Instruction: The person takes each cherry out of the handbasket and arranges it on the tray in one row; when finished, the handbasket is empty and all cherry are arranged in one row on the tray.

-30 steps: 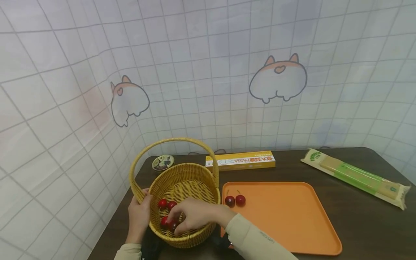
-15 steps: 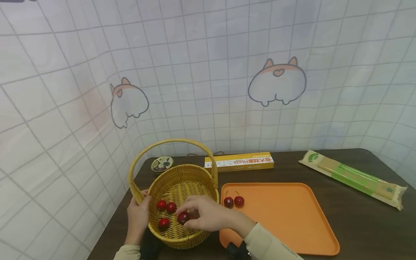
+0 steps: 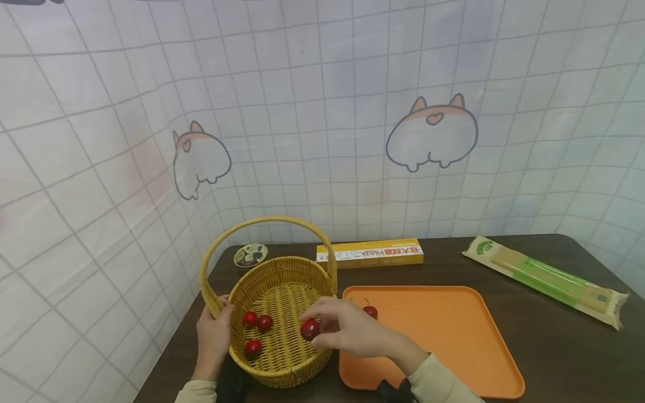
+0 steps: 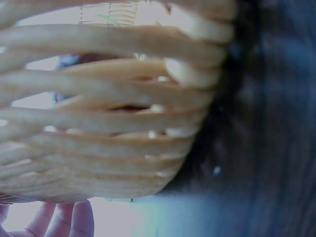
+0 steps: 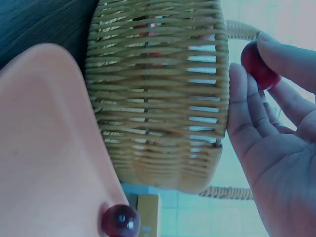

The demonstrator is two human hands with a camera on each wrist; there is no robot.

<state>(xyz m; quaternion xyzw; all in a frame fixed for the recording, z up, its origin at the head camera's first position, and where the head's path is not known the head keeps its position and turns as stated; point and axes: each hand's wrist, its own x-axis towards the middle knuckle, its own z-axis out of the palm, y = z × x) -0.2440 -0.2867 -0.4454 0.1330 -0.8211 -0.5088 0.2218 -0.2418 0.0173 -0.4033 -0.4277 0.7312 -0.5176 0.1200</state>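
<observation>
A yellow wicker basket (image 3: 282,274) with a hoop handle stands on the dark table, left of an orange tray (image 3: 453,336). My left hand (image 3: 214,336) grips the basket's left rim. My right hand (image 3: 347,330) pinches a red cherry (image 3: 309,329) over the basket's right side; the same cherry (image 5: 259,64) shows at my fingertips in the right wrist view. Three cherries (image 3: 257,330) lie in the basket. One cherry (image 3: 370,311) sits on the tray, partly behind my right hand. The left wrist view shows only the basket's weave (image 4: 108,118) close up.
A yellow pasta box (image 3: 370,253) lies behind the tray. A small round tin (image 3: 250,254) sits behind the basket. A long green-and-clear pasta packet (image 3: 544,280) lies at the far right. A tiled cloth backdrop (image 3: 322,112) hangs behind and to the left.
My right hand lifted one cherry out of the basket and moved right toward the tray. My left hand stayed on the rim.
</observation>
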